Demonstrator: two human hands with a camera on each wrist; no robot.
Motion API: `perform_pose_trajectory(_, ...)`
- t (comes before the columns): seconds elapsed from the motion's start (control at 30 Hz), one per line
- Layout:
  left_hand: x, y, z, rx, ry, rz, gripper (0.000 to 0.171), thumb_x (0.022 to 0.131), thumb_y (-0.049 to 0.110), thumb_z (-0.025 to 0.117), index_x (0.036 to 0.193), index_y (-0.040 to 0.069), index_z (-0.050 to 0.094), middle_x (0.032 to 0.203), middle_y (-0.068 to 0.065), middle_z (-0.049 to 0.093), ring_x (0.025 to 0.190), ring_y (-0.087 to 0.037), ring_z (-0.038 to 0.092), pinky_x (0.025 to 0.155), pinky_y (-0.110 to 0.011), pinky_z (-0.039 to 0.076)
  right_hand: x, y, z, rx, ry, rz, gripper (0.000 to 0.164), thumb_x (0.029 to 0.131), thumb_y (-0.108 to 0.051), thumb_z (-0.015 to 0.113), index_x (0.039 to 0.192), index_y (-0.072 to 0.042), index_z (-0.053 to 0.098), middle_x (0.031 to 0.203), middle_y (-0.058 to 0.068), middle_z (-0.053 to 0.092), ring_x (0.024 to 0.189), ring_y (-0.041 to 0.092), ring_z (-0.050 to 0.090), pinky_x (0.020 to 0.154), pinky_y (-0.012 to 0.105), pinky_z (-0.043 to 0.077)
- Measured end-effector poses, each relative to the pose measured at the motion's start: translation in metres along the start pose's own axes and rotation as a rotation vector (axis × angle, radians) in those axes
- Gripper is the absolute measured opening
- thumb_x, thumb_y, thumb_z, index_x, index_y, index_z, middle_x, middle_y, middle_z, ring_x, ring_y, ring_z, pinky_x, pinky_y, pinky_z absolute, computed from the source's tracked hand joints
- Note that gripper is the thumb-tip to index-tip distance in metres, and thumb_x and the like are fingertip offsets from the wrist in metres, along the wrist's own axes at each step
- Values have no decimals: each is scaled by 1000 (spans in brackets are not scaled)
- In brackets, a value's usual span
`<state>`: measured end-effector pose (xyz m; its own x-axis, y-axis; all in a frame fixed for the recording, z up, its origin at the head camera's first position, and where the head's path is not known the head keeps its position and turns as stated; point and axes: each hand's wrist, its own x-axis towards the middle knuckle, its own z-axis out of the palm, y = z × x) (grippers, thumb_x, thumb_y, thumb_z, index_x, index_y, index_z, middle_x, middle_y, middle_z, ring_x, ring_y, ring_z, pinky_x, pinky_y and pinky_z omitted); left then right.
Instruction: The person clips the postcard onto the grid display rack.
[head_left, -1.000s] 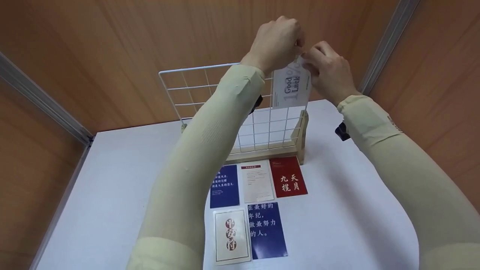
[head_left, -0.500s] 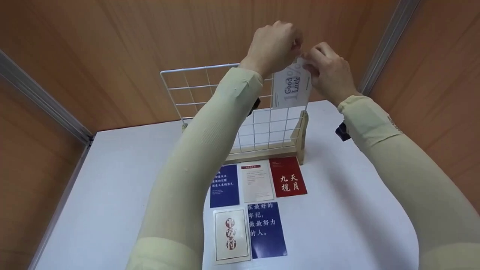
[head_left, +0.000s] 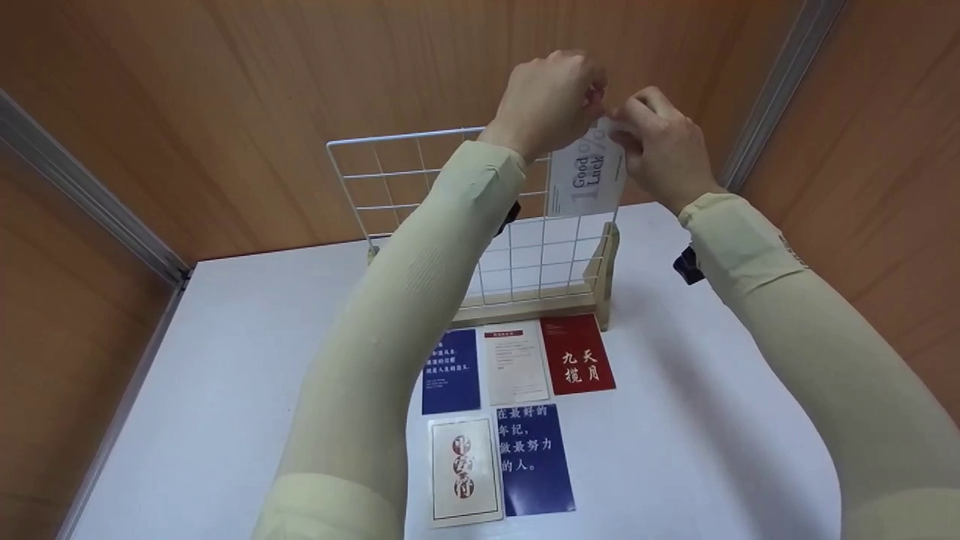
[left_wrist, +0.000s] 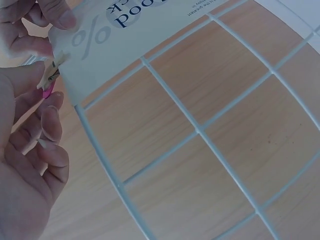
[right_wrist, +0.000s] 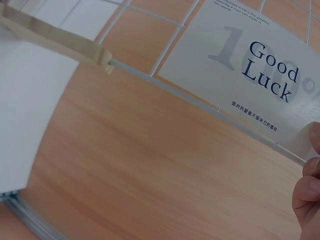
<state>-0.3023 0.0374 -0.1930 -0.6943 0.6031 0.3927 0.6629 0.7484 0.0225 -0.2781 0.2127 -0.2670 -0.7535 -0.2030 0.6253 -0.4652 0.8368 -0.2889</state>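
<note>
A white "Good Luck" card (head_left: 585,184) lies against the top right corner of a white wire grid (head_left: 386,175). My right hand (head_left: 666,150) pinches the card's upper right corner. At the card's top edge, my left hand (head_left: 546,101) pinches a small wooden clothespin (left_wrist: 48,80) with a pink part. In the left wrist view the clothespin's tip meets the card edge by the grid's top wire; whether it clips both cannot be made out. The right wrist view shows only part of the right hand's fingers (right_wrist: 307,197) at the card's corner.
The grid stands in a wooden base (head_left: 525,304) on a white table (head_left: 247,375). Flat before it lie a blue card (head_left: 451,382), a white card (head_left: 517,375), a red card (head_left: 576,352), a cream card (head_left: 465,510) and another blue card (head_left: 536,491). Wooden panels (head_left: 225,90) enclose the table.
My left hand has come down slightly toward the card's top edge. My right hand and the card stay almost in place. The view has shifted a little.
</note>
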Motion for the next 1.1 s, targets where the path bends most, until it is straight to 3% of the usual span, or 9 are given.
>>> perform_pose_trajectory(0.37,-5,-4,6,-16,44,24,24,101,30,57,115,16,71,112,4,66,99,-10,62,83,-20,48,0,5,0,-15,-18,-9,20,98,-8,62,116,-1,60,113,15,55,100,34,65,91,45,52)
perform_pose_trajectory(0.7,-9,-2,10,26,10,-13,34,98,43,60,128,29,64,132,10,56,123,-12,47,100,-36,32,-1,8,-3,-13,-31,-13,26,96,-7,64,121,-2,60,117,14,54,100,36,65,91,47,51)
perform_pose_trajectory(1.1,-14,-8,14,30,6,-20,47,95,44,61,139,30,56,139,6,51,130,-17,42,103,-44,29,2,14,-4,-34,-18,-57,27,95,1,61,122,2,62,117,16,56,98,36,66,86,47,53)
